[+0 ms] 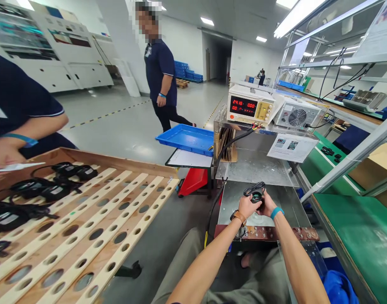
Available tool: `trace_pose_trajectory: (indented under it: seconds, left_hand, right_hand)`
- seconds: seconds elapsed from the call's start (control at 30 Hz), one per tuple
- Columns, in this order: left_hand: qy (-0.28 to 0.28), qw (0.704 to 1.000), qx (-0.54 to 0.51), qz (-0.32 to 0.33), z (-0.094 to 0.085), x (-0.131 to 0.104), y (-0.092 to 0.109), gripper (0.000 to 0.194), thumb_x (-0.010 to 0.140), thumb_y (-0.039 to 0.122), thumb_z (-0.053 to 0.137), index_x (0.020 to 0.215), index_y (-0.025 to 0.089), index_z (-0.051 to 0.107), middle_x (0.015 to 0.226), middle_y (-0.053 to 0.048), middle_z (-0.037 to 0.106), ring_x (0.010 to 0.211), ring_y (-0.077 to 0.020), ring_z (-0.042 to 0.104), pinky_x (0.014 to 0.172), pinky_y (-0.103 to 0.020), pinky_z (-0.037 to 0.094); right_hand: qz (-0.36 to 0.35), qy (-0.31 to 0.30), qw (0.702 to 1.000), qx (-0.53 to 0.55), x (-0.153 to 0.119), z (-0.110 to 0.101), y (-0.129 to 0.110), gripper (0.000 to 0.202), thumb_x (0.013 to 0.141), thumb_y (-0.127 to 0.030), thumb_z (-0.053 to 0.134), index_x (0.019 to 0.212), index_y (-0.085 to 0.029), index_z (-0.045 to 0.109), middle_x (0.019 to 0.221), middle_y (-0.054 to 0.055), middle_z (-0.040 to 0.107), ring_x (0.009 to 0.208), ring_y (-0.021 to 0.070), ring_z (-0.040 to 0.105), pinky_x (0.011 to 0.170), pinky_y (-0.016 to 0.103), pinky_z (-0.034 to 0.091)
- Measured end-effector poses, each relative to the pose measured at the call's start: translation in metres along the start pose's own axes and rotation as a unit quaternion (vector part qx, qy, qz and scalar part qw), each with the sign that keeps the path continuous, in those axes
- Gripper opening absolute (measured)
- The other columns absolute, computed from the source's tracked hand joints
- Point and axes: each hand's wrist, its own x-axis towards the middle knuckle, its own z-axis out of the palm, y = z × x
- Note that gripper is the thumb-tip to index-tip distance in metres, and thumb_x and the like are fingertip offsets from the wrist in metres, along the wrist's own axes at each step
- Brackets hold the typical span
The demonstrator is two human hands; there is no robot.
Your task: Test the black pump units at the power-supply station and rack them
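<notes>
Both my hands hold a small round black device [256, 196] with a greenish inside, over the metal worktop. From it a bundled black cable [254, 188] loops up above my fingers. My left hand [247, 207] grips the device from the left, its thumb on top. On the other side, my right hand [269, 204] has its fingers curled around the edge. The undersides of the device and some fingertips are hidden. Below my wrists, a reddish-brown strip with screws [269, 233] runs along the front of the metal worktop [233, 202].
A power supply [250, 105] with red digits stands on a shelf behind the worktop. At left, a wooden rack [123, 207] with holes carries several black devices [55, 190]; a co-worker's arm [38, 126] reaches beside it. Another person [161, 71] walks past a blue tray [187, 138].
</notes>
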Motion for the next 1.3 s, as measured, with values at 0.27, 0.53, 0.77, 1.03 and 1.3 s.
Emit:
trace_pose_trajectory:
  seconds: [0.27, 0.53, 0.77, 1.03, 1.3]
  left_hand:
    - [0.007, 1.000, 0.021, -0.014, 0.001, -0.001, 0.000, 0.017, 0.069, 0.032, 0.073, 0.069, 0.018, 0.063, 0.071, -0.002, 0.068, 0.070, -0.0164, 0.063, 0.066, -0.024, 0.042]
    - [-0.016, 0.998, 0.058, 0.000, 0.004, 0.001, 0.002, 0.019, 0.065, 0.028, 0.073, 0.064, 0.018, 0.058, 0.066, -0.002, 0.063, 0.066, -0.0163, 0.059, 0.061, -0.024, 0.036]
    - [-0.019, 0.999, 0.003, -0.036, 0.004, 0.004, 0.002, 0.023, 0.063, 0.031, 0.074, 0.066, 0.018, 0.056, 0.061, 0.003, 0.056, 0.058, -0.0122, 0.049, 0.056, -0.023, 0.030]
    - [0.024, 0.997, -0.033, -0.061, 0.014, -0.003, -0.008, 0.025, 0.065, 0.034, 0.072, 0.064, 0.017, 0.053, 0.058, 0.004, 0.049, 0.057, -0.0109, 0.044, 0.057, -0.024, 0.030]
    - [0.049, 0.991, -0.079, -0.095, -0.013, 0.009, -0.003, 0.026, 0.070, 0.040, 0.070, 0.076, 0.017, 0.058, 0.067, 0.003, 0.054, 0.065, -0.0126, 0.050, 0.063, -0.023, 0.038]
  right_hand:
    - [0.000, 0.002, 1.000, 0.020, -0.007, -0.003, -0.003, 0.069, 0.093, -0.080, 0.024, 0.091, -0.019, 0.056, 0.072, 0.006, 0.059, 0.058, 0.0198, 0.056, 0.046, 0.024, 0.042]
    - [-0.037, -0.058, 0.992, 0.108, -0.005, -0.012, 0.010, 0.057, 0.099, -0.069, 0.032, 0.093, -0.018, 0.056, 0.073, 0.006, 0.059, 0.059, 0.0178, 0.056, 0.055, 0.028, 0.049]
    - [-0.030, -0.069, 0.994, 0.074, -0.004, -0.015, 0.014, 0.067, 0.092, -0.081, 0.021, 0.087, -0.020, 0.050, 0.061, 0.002, 0.051, 0.050, 0.0183, 0.051, 0.044, 0.023, 0.039]
    - [-0.017, -0.028, 0.999, -0.012, -0.002, -0.008, 0.002, 0.069, 0.091, -0.082, 0.014, 0.084, -0.021, 0.044, 0.059, 0.001, 0.048, 0.045, 0.0174, 0.049, 0.041, 0.021, 0.035]
    - [-0.025, 0.077, 0.997, 0.008, -0.005, -0.037, 0.021, 0.065, 0.092, -0.081, 0.015, 0.094, -0.022, 0.043, 0.075, 0.004, 0.059, 0.046, 0.0169, 0.054, 0.041, 0.022, 0.035]
